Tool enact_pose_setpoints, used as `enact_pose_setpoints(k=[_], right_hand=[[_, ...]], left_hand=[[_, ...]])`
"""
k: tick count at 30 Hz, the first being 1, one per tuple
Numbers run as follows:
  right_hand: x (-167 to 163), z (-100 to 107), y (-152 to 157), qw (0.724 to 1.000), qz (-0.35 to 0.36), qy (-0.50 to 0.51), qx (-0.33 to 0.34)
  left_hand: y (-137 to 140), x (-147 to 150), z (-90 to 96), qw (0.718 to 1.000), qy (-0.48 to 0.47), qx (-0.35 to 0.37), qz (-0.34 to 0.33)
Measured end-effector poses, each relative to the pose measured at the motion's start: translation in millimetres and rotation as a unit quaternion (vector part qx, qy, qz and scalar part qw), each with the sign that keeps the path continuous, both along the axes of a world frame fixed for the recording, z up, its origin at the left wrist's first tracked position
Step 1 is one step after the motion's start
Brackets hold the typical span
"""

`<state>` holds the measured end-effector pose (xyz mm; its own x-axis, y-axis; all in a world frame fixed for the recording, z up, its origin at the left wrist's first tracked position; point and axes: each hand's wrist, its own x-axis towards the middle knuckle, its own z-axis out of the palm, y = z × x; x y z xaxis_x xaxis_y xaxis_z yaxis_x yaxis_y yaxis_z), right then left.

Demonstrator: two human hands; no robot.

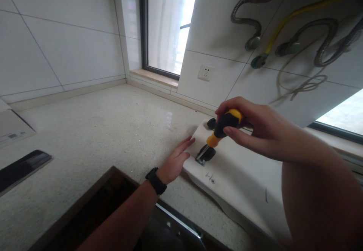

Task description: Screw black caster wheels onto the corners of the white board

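Note:
A screwdriver (227, 124) with a yellow and black handle is gripped in my right hand (252, 124). Its shaft slants down to a small metal bracket (200, 162), to which a black caster wheel (208, 153) is attached. The bracket sits on a white panel (241, 175) that bears pen marks. Farther back on the panel is a second black caster (211, 123). My left hand (177, 162) lies against the panel's near left edge with its fingers stretched out, and a black watch is on that wrist. The screw under the tip is too small to make out.
The panel rests on a speckled countertop (113, 118), which has a dark cutout (110, 190) at the front. To the left lie a black flat object (25, 167) and a white box (14, 126). Hoses (300, 16) and a wall socket (206, 72) are on the tiled wall.

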<state>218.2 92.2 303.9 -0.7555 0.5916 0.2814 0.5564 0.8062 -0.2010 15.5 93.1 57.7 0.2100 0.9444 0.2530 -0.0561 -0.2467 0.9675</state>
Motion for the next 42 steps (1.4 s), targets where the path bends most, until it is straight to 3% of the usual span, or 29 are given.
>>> enact_pose_setpoints(k=[4,8,11,13,19,21,24,26,32,36,40,42], right_hand=[[-11,-3,2,0.995,-0.061,-0.027,0.071],[-23,-7,5,0.988,-0.11,-0.061,0.087],[-29,-8,6,0.986,-0.124,-0.07,0.091],[-32,-8,4,0.984,-0.132,-0.073,0.096],[-34,-7,-1,0.974,-0.189,-0.074,0.105],[-27,-6,-2,0.982,-0.158,-0.061,0.089],[-14,-2,0,0.998,-0.052,-0.033,0.002],[-9,0,3,0.999,-0.027,-0.027,-0.03],[-18,-1,10,0.982,-0.138,-0.066,0.109],[-20,-6,8,0.973,-0.164,-0.083,0.138],[-8,-2,8,0.999,-0.026,-0.033,0.029],[-4,2,11,1.0,0.002,-0.026,-0.016]], left_hand=[[1,0,-2.9,1.0,0.011,-0.003,0.0],[-1,-4,-1.1,0.997,0.064,0.024,0.044],[-7,-9,13.9,0.987,0.076,0.105,0.091],[-12,-9,29.0,0.985,0.059,0.145,0.08],[-13,3,58.1,0.994,0.028,0.077,0.074],[-12,6,59.1,0.994,0.027,0.071,0.072],[-10,7,58.4,0.993,0.042,0.094,0.063],[-9,7,57.3,0.992,0.046,0.104,0.055],[-5,8,46.0,0.993,0.014,0.101,0.051],[-3,11,40.4,0.994,0.008,0.097,0.051],[-3,10,40.0,0.994,0.01,0.094,0.047],[-3,9,39.7,0.994,0.011,0.101,0.041]])
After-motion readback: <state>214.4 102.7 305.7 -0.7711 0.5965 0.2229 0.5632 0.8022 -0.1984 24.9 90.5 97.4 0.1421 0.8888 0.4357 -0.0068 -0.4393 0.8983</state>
